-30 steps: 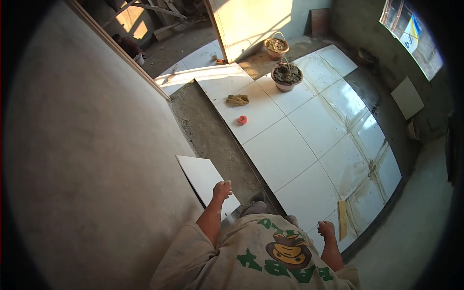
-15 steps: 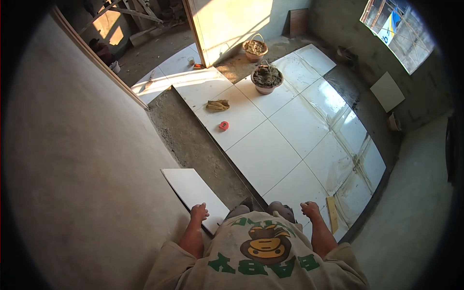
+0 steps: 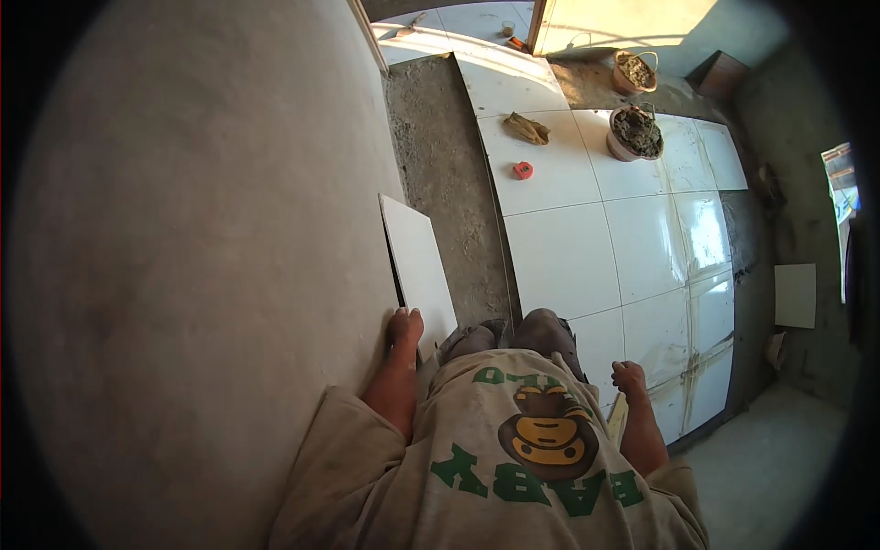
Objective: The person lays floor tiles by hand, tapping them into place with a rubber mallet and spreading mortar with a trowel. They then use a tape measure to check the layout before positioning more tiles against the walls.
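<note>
The left hand has its fingers curled over the near corner of a white tile, which stands on edge just ahead of that hand, tilted against the plastered wall. The right hand hangs well apart from it on the other side of the body, folded into a loose fist with nothing in it. The hold looks risky. One hand grips one corner of a broad, glossy slab, so the tile could slip or swing out from the wall. It could then chip its lower edge on the rough bare strip of bed ahead of the left hand, or drop onto the feet that stand between the two hands. A bump of its corner against the wall could also crack it, and the free hand is too far off to catch it quickly. The laid floor tiles ahead of the right hand shine as if wet or freshly wiped, so footing there may be slick, and a misstep could shift them. Far ahead of the right hand stand two round pans: the nearer pan is heaped with dark grey mortar, and the farther pan, which has a looped handle, holds a similar fill. Between them and the left hand lie a small orange tape and a crumpled rag, both on laid tiles.
</note>
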Motion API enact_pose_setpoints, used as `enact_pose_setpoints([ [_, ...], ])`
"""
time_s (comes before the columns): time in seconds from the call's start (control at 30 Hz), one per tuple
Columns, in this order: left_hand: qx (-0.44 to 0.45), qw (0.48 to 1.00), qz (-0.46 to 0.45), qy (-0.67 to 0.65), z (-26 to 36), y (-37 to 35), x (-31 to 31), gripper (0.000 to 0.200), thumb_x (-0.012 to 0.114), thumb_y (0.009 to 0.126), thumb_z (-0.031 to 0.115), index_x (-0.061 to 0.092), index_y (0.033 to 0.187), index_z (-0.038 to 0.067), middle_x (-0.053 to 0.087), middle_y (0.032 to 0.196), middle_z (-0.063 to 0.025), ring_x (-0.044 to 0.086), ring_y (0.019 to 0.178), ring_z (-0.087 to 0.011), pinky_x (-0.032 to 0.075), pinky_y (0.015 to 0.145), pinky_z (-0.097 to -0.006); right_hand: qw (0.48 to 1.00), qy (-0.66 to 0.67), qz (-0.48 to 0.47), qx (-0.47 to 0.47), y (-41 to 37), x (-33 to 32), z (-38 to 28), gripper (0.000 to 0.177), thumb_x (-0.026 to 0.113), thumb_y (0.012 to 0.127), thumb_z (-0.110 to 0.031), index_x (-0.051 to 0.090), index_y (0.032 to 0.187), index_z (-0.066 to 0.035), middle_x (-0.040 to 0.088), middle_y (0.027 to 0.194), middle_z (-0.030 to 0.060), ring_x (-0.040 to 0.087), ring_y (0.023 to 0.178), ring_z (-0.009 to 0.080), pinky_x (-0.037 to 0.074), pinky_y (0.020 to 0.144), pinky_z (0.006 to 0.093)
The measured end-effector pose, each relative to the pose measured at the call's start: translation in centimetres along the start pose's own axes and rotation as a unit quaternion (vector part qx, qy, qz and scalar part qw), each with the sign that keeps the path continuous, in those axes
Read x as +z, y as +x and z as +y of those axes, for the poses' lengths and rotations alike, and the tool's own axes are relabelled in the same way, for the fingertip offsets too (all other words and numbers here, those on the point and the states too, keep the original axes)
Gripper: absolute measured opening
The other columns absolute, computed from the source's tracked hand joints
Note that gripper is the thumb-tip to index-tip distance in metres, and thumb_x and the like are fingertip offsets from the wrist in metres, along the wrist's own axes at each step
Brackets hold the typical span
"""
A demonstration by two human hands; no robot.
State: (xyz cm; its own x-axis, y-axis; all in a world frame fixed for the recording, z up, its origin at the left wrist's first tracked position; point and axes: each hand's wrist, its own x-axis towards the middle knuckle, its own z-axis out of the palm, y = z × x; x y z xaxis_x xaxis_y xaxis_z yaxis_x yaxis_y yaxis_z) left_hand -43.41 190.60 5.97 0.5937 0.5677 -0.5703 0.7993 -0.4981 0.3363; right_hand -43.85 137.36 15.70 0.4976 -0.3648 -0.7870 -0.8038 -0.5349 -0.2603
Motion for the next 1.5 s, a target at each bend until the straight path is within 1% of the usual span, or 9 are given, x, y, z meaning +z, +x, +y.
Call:
enact_pose_setpoints([
  [0.17,-0.05,0.997,-0.065,0.006,-0.9,-1.8,1.0,0.05,0.045,0.081,0.036,0.054,0.111,-0.002,0.055,0.113,-0.0241,0.053,0.106,-0.0346,0.041,0.092,-0.0389,0.995,-0.028,0.023,-0.092,-1.1,-1.0,-8.4,0.032,0.054,0.083,-0.026,0.06,0.094,0.003,0.062,0.074,0.0089,0.057,0.06,0.0147,0.046,0.054,0.0284],
  [0.4,0.067,0.991,-0.109,-0.027,-1.5,2.2,2.1,0.057,0.049,0.08,0.039,0.052,0.114,-0.007,0.053,0.116,-0.0256,0.05,0.111,-0.0336,0.037,0.096,-0.0354,0.987,-0.032,0.009,-0.158,-0.9,0.1,-11.0,0.031,0.054,0.083,-0.025,0.061,0.092,0.004,0.062,0.073,0.0084,0.058,0.064,0.0145,0.047,0.061,0.0272],
  [0.57,0.056,0.992,-0.083,-0.072,1.6,0.8,-0.3,0.056,0.049,0.08,0.038,0.052,0.115,-0.006,0.054,0.114,-0.0253,0.051,0.11,-0.0335,0.038,0.095,-0.0356,0.992,-0.083,-0.005,-0.091,-0.7,0.0,-7.5,0.031,0.054,0.083,-0.026,0.061,0.092,0.004,0.062,0.071,0.0084,0.058,0.06,0.0147,0.047,0.055,0.028],
  [0.87,0.038,0.985,-0.166,-0.035,-1.1,-0.7,0.5,0.048,0.045,0.082,0.037,0.056,0.11,0.0,0.056,0.112,-0.0219,0.052,0.107,-0.0357,0.04,0.092,-0.0382,0.996,-0.085,-0.016,0.012,1.1,-0.5,-4.9,0.032,0.057,0.082,-0.027,0.062,0.086,0.004,0.062,0.067,0.009,0.058,0.054,0.0156,0.047,0.052,0.0295],
  [1.03,0.256,0.956,-0.09,0.116,-1.1,2.4,-0.3,0.038,0.042,0.085,0.033,0.061,0.096,0.001,0.059,0.101,-0.0204,0.055,0.097,-0.0358,0.042,0.087,-0.0399,0.995,-0.082,-0.052,-0.01,5.6,0.9,-10.6,0.034,0.056,0.08,-0.028,0.062,0.088,0.004,0.062,0.068,0.0098,0.058,0.055,0.0165,0.047,0.054,0.0315],
  [1.13,0.219,0.972,-0.074,0.037,0.0,4.2,-3.2,0.034,0.042,0.087,0.03,0.061,0.095,0.003,0.062,0.091,-0.0156,0.059,0.086,-0.0275,0.046,0.081,-0.0357,0.982,-0.163,-0.074,-0.055,8.3,1.6,-17.5,0.036,0.055,0.08,-0.03,0.062,0.088,0.004,0.063,0.069,0.0107,0.058,0.058,0.0176,0.048,0.058,0.0324],
  [1.2,-0.002,0.95,-0.115,-0.291,3.5,3.1,-6.5,0.029,0.045,0.088,0.032,0.057,0.094,0.006,0.06,0.078,-0.0018,0.058,0.072,-0.014,0.042,0.058,-0.0264,0.985,-0.106,-0.058,-0.122,9.2,2.5,-22.3,0.039,0.055,0.08,-0.033,0.062,0.09,0.004,0.063,0.072,0.0104,0.059,0.061,0.0178,0.047,0.061,0.0321],
  [1.3,-0.058,0.916,-0.064,-0.392,7.9,0.9,-8.1,0.034,0.047,0.087,0.038,0.059,0.094,0.007,0.057,0.078,0.0029,0.055,0.072,-0.0075,0.039,0.058,-0.0211,0.969,-0.128,-0.064,-0.201,8.8,3.3,-30.1,0.035,0.052,0.083,-0.029,0.061,0.096,0.002,0.063,0.079,0.0115,0.059,0.07,0.0191,0.046,0.067,0.0319],
  [1.5,-0.08,0.954,-0.16,-0.242,-0.2,0.6,-3.4,0.033,0.051,0.086,0.033,0.06,0.099,0.004,0.06,0.085,-0.0016,0.056,0.074,-0.0091,0.042,0.062,-0.0225,0.964,-0.159,-0.07,-0.203,8.9,5.4,-34.4,0.036,0.052,0.084,-0.031,0.061,0.099,0.001,0.064,0.092,0.0173,0.06,0.089,0.0282,0.045,0.079,0.0363],
])
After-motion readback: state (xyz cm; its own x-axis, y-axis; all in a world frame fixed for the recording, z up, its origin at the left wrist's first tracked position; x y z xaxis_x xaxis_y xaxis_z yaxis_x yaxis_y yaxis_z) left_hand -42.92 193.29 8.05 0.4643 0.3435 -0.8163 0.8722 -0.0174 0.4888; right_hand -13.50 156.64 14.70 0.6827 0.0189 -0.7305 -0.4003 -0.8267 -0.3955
